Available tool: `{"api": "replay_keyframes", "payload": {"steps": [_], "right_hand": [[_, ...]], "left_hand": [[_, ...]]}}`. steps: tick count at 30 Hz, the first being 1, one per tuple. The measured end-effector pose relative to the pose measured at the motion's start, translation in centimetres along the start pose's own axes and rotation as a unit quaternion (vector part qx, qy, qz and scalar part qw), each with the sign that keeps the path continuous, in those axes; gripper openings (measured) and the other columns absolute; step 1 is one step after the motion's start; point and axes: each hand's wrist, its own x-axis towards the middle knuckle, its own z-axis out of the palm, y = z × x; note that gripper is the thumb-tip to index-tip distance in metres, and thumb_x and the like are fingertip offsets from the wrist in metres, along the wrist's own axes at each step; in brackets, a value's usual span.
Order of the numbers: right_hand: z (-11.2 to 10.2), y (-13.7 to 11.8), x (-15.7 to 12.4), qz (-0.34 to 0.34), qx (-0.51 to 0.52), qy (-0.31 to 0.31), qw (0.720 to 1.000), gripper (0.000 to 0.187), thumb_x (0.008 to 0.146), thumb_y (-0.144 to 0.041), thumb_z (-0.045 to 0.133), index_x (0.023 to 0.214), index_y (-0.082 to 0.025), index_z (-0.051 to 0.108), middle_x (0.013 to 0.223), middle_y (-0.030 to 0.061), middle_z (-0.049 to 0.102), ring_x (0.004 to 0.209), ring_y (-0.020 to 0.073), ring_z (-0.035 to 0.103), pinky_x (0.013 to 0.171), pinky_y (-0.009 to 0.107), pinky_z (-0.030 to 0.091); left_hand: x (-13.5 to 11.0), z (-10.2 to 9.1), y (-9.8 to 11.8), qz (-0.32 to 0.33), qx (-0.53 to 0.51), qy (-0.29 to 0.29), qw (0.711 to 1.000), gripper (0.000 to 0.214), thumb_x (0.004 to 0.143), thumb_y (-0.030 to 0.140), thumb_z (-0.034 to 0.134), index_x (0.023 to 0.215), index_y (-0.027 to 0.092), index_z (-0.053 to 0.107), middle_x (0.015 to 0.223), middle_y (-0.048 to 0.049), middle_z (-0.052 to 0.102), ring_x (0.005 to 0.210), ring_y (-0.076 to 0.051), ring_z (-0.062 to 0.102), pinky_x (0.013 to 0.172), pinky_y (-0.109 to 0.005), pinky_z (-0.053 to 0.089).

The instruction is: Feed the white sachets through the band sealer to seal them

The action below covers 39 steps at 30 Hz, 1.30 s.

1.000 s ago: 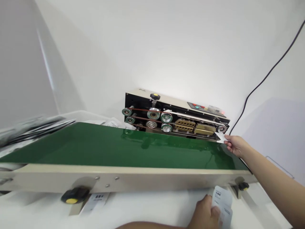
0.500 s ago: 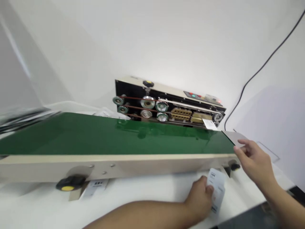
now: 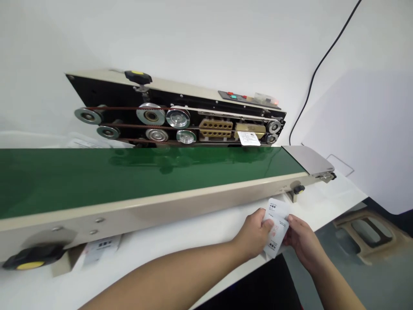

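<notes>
My left hand (image 3: pixel 254 234) pinches a few white printed sachets (image 3: pixel 278 238) in front of the conveyor, near the table's edge. One sachet (image 3: pixel 276 206) sticks up at the top of the bunch. At the right side of the same bunch, my right hand (image 3: pixel 301 239) has its thumb on the edge and its fingers curled behind. The fingers behind the sachets are partly hidden. Another white sachet (image 3: pixel 248 138) juts from the band sealer (image 3: pixel 180 97), at the right end beside the brass blocks, above the green belt (image 3: pixel 180 172).
The sealer's black knob (image 3: pixel 34 257) sticks out at the front left. Beneath the conveyor frame (image 3: pixel 155 215) lies another printed sachet (image 3: pixel 102 249). A black cable (image 3: pixel 318 69) hangs along the wall. Past the table's edge stands a brown stool (image 3: pixel 371 234).
My right hand has come down from the conveyor's right end to the sachets in my left hand. The camera view has shifted, bringing the sealer leftward. A sachet remains in the sealer.
</notes>
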Motion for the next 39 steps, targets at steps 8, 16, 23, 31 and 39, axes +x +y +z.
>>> {"api": "replay_keyframes", "payload": {"steps": [8,16,23,31,39], "right_hand": [[0.2,-1.4,0.1,0.103,0.086,-0.074,0.988,0.029,0.051,-0.031,0.077,0.072,-0.017,0.063,0.059,0.0017,0.061,0.057,0.0175,0.057,0.055,0.029,0.044],[0.5,-0.9,-0.1,0.11,0.094,-0.029,0.989,0.034,0.054,-0.03,0.08,0.08,-0.016,0.062,0.065,0.0015,0.063,0.055,0.0141,0.056,0.053,0.026,0.045],[-1.7,-2.5,-2.9,-0.103,0.012,0.157,0.982,0.046,0.057,-0.046,0.078,0.088,-0.019,0.059,0.062,-0.0022,0.056,0.046,0.0079,0.043,0.037,0.017,0.033],[-0.2,-14.2,-0.2,-0.244,-0.098,0.111,0.958,0.032,0.066,-0.044,0.071,0.077,-0.018,0.056,0.056,-0.0045,0.046,0.039,0.0038,0.032,0.033,0.015,0.029],[2.9,-21.2,11.1,-0.144,-0.141,0.093,0.975,0.014,0.077,-0.002,0.047,0.07,-0.013,0.051,0.053,-0.0019,0.048,0.035,0.0022,0.034,0.031,0.012,0.031]], "left_hand": [[0.2,-0.2,0.1,-0.014,0.001,-0.048,0.999,0.012,0.079,0.025,0.045,0.082,0.017,0.053,0.076,-0.001,0.061,0.071,-0.017,0.057,0.06,-0.026,0.043],[-0.1,-0.2,0.2,-0.009,-0.02,-0.075,0.997,0.013,0.075,0.021,0.048,0.086,0.017,0.055,0.084,-0.0022,0.065,0.077,-0.018,0.06,0.065,-0.027,0.045],[-0.3,0.1,-0.3,-0.038,-0.04,-0.084,0.995,0.021,0.07,0.017,0.05,0.09,0.018,0.055,0.078,-0.0024,0.068,0.069,-0.018,0.063,0.058,-0.025,0.045],[0.1,0.2,-0.7,-0.047,-0.047,-0.077,0.995,0.021,0.07,0.016,0.05,0.09,0.017,0.055,0.085,-0.0049,0.069,0.075,-0.02,0.064,0.061,-0.026,0.046],[0.8,0.2,-1.4,-0.022,-0.064,-0.082,0.994,0.021,0.063,0.012,0.049,0.083,0.018,0.054,0.07,0.0015,0.064,0.065,-0.015,0.06,0.055,-0.022,0.044]]}}
